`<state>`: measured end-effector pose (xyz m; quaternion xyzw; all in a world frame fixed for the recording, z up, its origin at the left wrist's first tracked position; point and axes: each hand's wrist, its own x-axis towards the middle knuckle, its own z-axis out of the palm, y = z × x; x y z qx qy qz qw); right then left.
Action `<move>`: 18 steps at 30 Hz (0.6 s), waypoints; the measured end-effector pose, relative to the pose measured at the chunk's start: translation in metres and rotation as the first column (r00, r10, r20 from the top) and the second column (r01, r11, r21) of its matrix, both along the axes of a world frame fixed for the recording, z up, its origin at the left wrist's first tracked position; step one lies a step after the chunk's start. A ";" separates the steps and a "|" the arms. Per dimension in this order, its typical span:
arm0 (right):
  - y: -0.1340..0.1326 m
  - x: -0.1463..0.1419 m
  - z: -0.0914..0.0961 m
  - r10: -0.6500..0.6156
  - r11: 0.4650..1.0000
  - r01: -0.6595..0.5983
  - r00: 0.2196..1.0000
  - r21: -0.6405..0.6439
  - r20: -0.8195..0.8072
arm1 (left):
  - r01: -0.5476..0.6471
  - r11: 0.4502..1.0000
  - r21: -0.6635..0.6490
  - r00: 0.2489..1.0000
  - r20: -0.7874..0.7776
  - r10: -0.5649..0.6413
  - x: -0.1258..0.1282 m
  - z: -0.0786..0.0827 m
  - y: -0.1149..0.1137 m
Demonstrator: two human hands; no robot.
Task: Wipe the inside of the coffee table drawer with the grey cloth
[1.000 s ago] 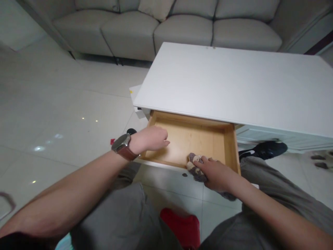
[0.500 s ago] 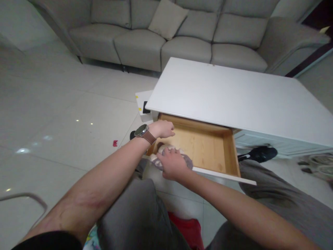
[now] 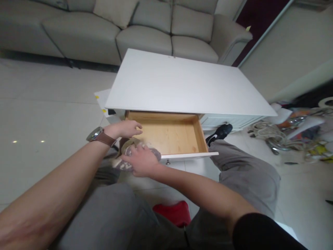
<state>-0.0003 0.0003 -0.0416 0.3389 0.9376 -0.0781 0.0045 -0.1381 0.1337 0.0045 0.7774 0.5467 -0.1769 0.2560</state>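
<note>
My right hand [image 3: 144,160] grips a bunched brown-and-cream cloth [image 3: 126,166], which lies over the front left corner of an open drawer. The drawer [image 3: 169,135] has a bare pale wooden bottom and a white front panel with a small metal knob [image 3: 168,162]. Over the drawer's left side hovers my left hand [image 3: 127,128], its fingers loosely stretched and slightly apart, holding nothing. A watch with a brown strap [image 3: 102,136] is on the left wrist. Part of the cloth and the drawer's left wall are hidden behind my hands.
The drawer belongs to a white coffee table [image 3: 182,83]. A grey sofa [image 3: 145,38] stands behind it. My black shoe [image 3: 221,133] is right of the drawer, and a red object [image 3: 174,212] lies between my legs. Assorted clutter [image 3: 299,128] lies at the right wall.
The view has turned right, so the table and drawer appear further left. My right hand has shifted the cloth slightly outward at the drawer's corner. My left fingers have loosened.
</note>
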 end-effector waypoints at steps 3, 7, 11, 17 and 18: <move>-0.002 0.064 0.003 -0.030 0.998 0.035 0.996 -0.060 0.087 | 0.028 0.999 -0.036 1.000 0.014 -0.028 0.005 0.002 -0.001; -0.006 0.178 0.002 -0.105 0.986 0.127 0.978 -0.111 0.182 | 0.066 0.998 -0.023 0.998 0.024 -0.066 0.014 0.004 -0.006; -0.010 0.287 0.003 -0.289 0.936 0.323 0.933 -0.141 0.217 | 0.092 0.995 -0.026 0.995 0.046 -0.090 0.022 0.005 -0.012; -0.006 0.326 0.002 -0.407 0.873 0.429 0.903 -0.231 0.137 | 0.162 0.987 -0.017 0.987 0.017 -0.162 0.029 0.000 -0.018; -0.004 0.323 0.001 -0.408 0.869 0.427 0.904 -0.250 0.126 | 0.178 0.984 -0.002 0.984 0.012 -0.178 0.031 -0.002 -0.019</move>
